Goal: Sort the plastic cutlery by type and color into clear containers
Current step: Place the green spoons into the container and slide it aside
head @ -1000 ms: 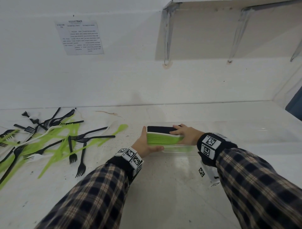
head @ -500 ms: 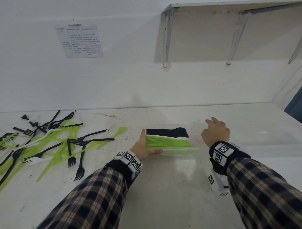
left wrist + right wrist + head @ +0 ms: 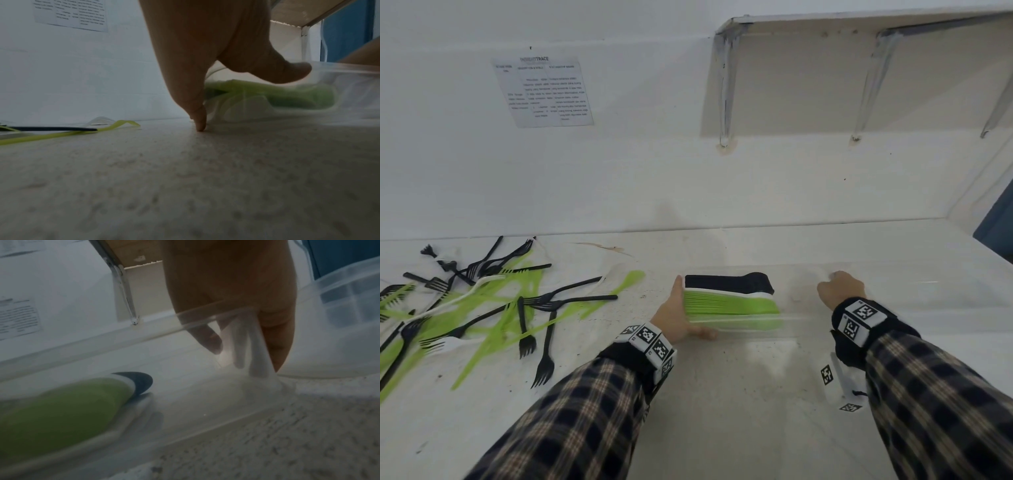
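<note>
My left hand (image 3: 677, 317) lies flat and relaxed against the left end of the clear container (image 3: 808, 329), thumb along its near edge. In its left part I see stacked green cutlery (image 3: 732, 305) beside a black stack (image 3: 727, 283). My right hand (image 3: 840, 289) reaches down into it further right; I cannot tell whether its fingers hold anything. Loose forks (image 3: 482, 301) lie scattered on the white table (image 3: 722, 411) at left.

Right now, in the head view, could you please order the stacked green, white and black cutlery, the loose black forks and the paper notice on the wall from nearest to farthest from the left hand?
1. Stacked green, white and black cutlery: against the left hand, inside the clear container.
2. Loose black forks: on the counter, to its left.
3. Paper notice: up on the wall.
</note>
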The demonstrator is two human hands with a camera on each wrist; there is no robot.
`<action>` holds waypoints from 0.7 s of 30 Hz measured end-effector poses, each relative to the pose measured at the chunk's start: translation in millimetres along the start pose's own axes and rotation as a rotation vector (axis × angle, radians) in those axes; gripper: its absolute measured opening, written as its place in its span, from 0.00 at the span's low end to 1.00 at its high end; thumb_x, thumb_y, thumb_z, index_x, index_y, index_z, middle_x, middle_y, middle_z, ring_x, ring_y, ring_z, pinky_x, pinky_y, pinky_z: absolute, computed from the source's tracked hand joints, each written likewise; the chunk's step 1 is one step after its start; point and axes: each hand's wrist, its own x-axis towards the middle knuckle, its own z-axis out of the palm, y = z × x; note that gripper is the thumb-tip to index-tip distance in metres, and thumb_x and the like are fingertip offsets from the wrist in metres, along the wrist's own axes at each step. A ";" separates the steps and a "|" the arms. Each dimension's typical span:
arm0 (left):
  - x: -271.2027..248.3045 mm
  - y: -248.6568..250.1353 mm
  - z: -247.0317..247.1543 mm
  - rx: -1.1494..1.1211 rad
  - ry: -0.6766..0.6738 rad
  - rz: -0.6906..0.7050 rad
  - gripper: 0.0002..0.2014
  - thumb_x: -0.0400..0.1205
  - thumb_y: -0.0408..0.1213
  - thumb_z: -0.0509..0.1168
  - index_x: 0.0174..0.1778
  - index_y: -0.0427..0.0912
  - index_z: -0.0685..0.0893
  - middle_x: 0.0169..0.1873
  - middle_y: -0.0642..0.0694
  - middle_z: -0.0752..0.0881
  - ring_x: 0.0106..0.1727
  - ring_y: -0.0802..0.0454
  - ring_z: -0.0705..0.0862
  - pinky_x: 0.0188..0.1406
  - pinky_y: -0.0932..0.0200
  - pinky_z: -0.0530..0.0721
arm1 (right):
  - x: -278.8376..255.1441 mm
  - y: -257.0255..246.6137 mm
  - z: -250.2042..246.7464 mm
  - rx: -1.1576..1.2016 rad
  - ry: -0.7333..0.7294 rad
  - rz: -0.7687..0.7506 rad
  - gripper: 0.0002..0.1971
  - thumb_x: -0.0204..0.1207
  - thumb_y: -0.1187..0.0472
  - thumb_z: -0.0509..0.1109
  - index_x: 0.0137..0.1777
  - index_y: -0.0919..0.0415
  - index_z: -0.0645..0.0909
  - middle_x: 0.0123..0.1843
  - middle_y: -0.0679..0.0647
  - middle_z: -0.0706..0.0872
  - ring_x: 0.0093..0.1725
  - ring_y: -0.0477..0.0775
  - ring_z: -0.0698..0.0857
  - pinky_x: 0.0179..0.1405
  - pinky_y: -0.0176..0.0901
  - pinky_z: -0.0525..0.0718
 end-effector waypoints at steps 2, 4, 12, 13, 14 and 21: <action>1.5 -0.2 0.9 0.022 0.026 0.003 0.58 0.70 0.35 0.79 0.83 0.42 0.39 0.69 0.44 0.74 0.73 0.45 0.73 0.68 0.60 0.69 | 3.1 -1.0 -0.3 -0.039 -0.018 -0.001 0.20 0.80 0.66 0.58 0.72 0.71 0.71 0.70 0.68 0.77 0.67 0.68 0.77 0.59 0.46 0.75; 1.0 0.3 0.7 0.037 0.037 -0.009 0.53 0.76 0.35 0.73 0.83 0.42 0.37 0.72 0.41 0.73 0.73 0.45 0.72 0.66 0.61 0.67 | 6.6 -0.2 0.2 -0.062 -0.031 -0.005 0.19 0.80 0.66 0.58 0.69 0.72 0.73 0.68 0.68 0.78 0.67 0.67 0.77 0.59 0.45 0.75; 2.9 -3.9 0.1 0.049 0.020 -0.011 0.62 0.70 0.33 0.78 0.81 0.45 0.32 0.70 0.40 0.76 0.70 0.44 0.75 0.66 0.57 0.72 | 16.5 2.6 -3.2 0.029 -0.086 -0.003 0.20 0.78 0.67 0.59 0.70 0.65 0.75 0.71 0.63 0.77 0.66 0.64 0.77 0.62 0.47 0.73; 3.2 -4.2 -0.7 0.048 0.024 -0.005 0.61 0.71 0.34 0.78 0.81 0.45 0.32 0.69 0.40 0.77 0.70 0.44 0.75 0.65 0.58 0.72 | 17.2 3.7 -3.5 0.060 -0.088 -0.010 0.21 0.77 0.67 0.60 0.71 0.64 0.75 0.72 0.62 0.76 0.67 0.64 0.77 0.62 0.47 0.73; 4.3 -4.9 -1.9 0.046 0.027 -0.004 0.60 0.72 0.34 0.77 0.81 0.45 0.32 0.69 0.40 0.77 0.69 0.45 0.76 0.64 0.59 0.72 | 18.2 4.4 -3.2 0.099 -0.090 -0.024 0.24 0.77 0.68 0.60 0.74 0.62 0.73 0.74 0.61 0.75 0.68 0.64 0.76 0.64 0.47 0.73; 10.7 -11.7 -20.6 0.036 0.029 -0.043 0.64 0.67 0.30 0.79 0.82 0.46 0.33 0.67 0.44 0.77 0.69 0.45 0.75 0.65 0.57 0.74 | 6.0 6.4 16.5 0.633 -0.272 -0.109 0.44 0.72 0.69 0.73 0.83 0.53 0.52 0.81 0.57 0.63 0.80 0.56 0.64 0.77 0.49 0.60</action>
